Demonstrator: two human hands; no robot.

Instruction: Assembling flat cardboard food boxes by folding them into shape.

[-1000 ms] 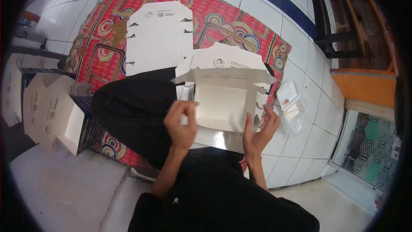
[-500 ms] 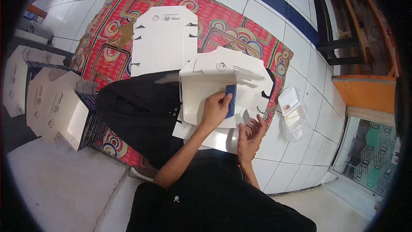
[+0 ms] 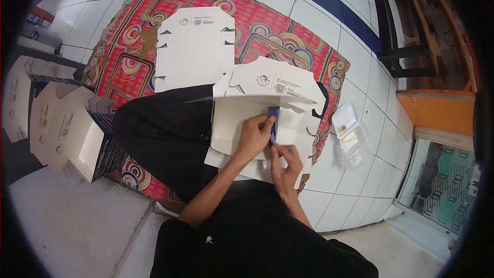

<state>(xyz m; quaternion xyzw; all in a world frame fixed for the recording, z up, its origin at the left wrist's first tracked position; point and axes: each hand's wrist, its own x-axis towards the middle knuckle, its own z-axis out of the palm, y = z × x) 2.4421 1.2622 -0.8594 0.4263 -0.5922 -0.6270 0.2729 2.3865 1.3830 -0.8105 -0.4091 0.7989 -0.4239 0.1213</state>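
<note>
A partly folded white cardboard box (image 3: 229, 121) rests on my lap, its printed far panel leaning up. A narrow blue-faced flap (image 3: 274, 113) stands upright at its inner side. My left hand (image 3: 253, 136) pinches this flap from the left, the thumb on its blue face. At the flap's lower end, my right hand (image 3: 286, 164) has its fingers closed on the edge. Some of the fingertips are blurred there. Beneath the box lie more white card sheets. Just beyond my lap, a flat unfolded box blank (image 3: 195, 46) lies on the red patterned mat (image 3: 136, 72).
Several folded boxes (image 3: 77, 134) with white insides and dark outsides stand together at the left. An open white foam food container (image 3: 347, 121) in a plastic bag sits on the tiled floor at the right. Farther right are a dark wooden frame (image 3: 406, 56) and an orange panel (image 3: 435, 110).
My right hand, open beside the box before, has moved left and closed on the flap's lower end. The flap stays in my left hand. The right side of the box has shifted slightly.
</note>
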